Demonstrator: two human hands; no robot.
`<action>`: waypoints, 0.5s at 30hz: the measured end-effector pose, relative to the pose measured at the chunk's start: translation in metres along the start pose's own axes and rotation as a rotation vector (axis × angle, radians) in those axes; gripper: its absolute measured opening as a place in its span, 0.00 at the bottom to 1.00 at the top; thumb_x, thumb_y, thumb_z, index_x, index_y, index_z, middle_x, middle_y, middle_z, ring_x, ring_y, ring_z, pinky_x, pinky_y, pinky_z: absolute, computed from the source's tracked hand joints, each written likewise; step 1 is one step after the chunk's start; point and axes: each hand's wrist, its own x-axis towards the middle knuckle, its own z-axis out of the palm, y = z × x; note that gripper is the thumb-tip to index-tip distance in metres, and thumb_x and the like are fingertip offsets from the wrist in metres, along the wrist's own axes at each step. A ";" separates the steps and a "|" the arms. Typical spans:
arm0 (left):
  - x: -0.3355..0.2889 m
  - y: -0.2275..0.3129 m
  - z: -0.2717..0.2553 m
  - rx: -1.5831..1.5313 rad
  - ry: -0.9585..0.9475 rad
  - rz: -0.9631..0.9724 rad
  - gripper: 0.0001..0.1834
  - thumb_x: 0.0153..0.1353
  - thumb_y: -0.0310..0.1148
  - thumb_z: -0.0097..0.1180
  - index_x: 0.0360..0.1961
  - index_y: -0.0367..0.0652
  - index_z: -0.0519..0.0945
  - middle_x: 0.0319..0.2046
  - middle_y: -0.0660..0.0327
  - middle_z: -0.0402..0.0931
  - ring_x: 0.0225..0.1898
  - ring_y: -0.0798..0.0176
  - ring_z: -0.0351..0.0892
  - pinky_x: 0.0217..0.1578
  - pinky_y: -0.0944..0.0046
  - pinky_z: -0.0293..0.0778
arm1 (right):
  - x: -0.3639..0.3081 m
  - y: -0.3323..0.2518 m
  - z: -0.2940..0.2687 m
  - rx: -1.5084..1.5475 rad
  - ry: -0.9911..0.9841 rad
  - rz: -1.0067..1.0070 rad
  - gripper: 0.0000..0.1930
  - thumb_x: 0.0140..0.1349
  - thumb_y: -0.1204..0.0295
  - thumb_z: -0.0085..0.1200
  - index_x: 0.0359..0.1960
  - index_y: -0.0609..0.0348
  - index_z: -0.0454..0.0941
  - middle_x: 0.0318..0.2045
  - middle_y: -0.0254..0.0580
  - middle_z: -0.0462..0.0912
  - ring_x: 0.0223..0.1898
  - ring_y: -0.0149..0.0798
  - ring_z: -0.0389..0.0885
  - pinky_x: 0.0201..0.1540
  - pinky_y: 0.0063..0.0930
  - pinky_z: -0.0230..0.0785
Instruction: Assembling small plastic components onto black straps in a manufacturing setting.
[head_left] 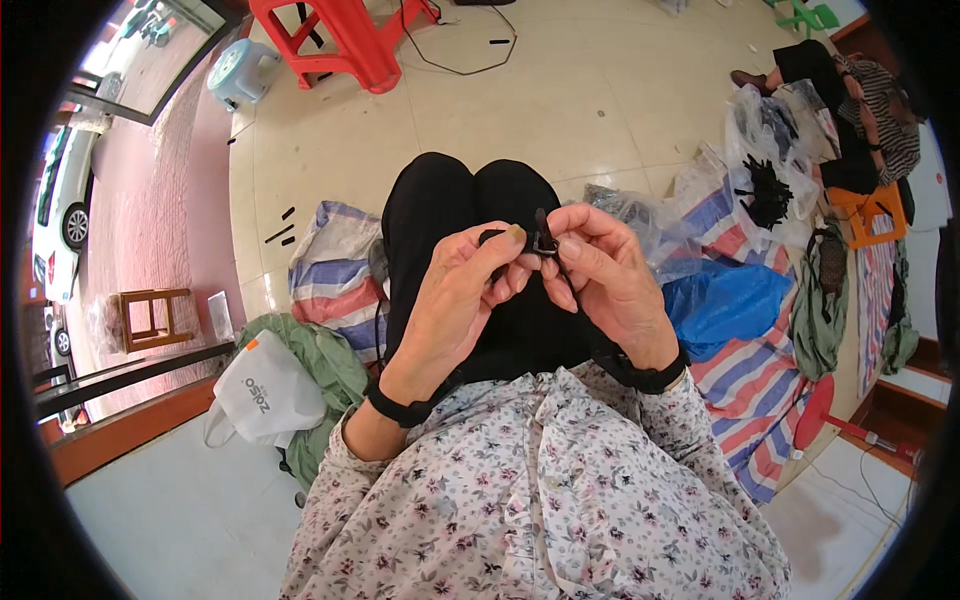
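clamped between the fingertips of the left hand (462,275) and right hand (610,265), a small black strap (541,238) is held above dark trousers (428,205), its narrow end pointing away from the body, a tiny pale glint near its middle. both hands angle inward, thumbs uppermost, fingers curled. around lie beige floor tiles (560,110), striped sheeting (740,400), a red stool (357,42), blue plastic (735,310), black scraps (279,233).
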 end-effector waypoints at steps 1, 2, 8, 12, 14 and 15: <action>0.001 0.000 -0.001 -0.034 0.004 -0.009 0.11 0.67 0.35 0.51 0.32 0.38 0.76 0.26 0.64 0.75 0.23 0.77 0.65 0.23 0.76 0.58 | 0.000 -0.001 0.001 0.001 0.012 0.000 0.09 0.66 0.73 0.53 0.44 0.63 0.75 0.28 0.40 0.79 0.23 0.30 0.75 0.24 0.20 0.66; 0.001 0.000 -0.001 -0.067 0.007 -0.019 0.11 0.67 0.35 0.51 0.33 0.38 0.76 0.26 0.64 0.75 0.23 0.77 0.65 0.23 0.76 0.58 | 0.000 -0.001 0.002 0.002 0.025 0.000 0.09 0.66 0.73 0.53 0.45 0.63 0.75 0.29 0.41 0.80 0.23 0.30 0.75 0.24 0.20 0.67; 0.007 -0.001 -0.003 -0.128 -0.039 -0.009 0.11 0.67 0.35 0.51 0.33 0.38 0.77 0.26 0.64 0.76 0.23 0.77 0.66 0.23 0.76 0.59 | 0.000 -0.011 0.005 -0.056 -0.002 0.001 0.09 0.66 0.73 0.53 0.45 0.64 0.75 0.30 0.39 0.80 0.24 0.29 0.77 0.27 0.20 0.70; 0.005 0.001 0.004 0.003 0.022 0.033 0.11 0.67 0.35 0.52 0.31 0.38 0.77 0.25 0.64 0.76 0.22 0.78 0.66 0.23 0.76 0.59 | 0.003 -0.006 0.003 -0.111 0.035 -0.016 0.09 0.65 0.74 0.54 0.45 0.63 0.75 0.31 0.38 0.80 0.25 0.28 0.77 0.28 0.21 0.70; 0.001 0.006 0.013 0.348 0.133 0.160 0.12 0.66 0.35 0.53 0.29 0.38 0.78 0.21 0.66 0.75 0.21 0.78 0.65 0.22 0.76 0.59 | 0.003 -0.005 0.004 -0.175 0.068 -0.109 0.09 0.64 0.75 0.56 0.43 0.63 0.76 0.32 0.36 0.80 0.28 0.28 0.78 0.32 0.19 0.71; 0.001 0.006 0.014 0.348 0.133 0.161 0.12 0.66 0.35 0.53 0.29 0.38 0.78 0.21 0.66 0.75 0.21 0.78 0.65 0.22 0.76 0.59 | 0.005 -0.004 0.004 -0.175 0.068 -0.109 0.09 0.64 0.75 0.56 0.43 0.63 0.76 0.32 0.36 0.80 0.28 0.28 0.78 0.32 0.19 0.71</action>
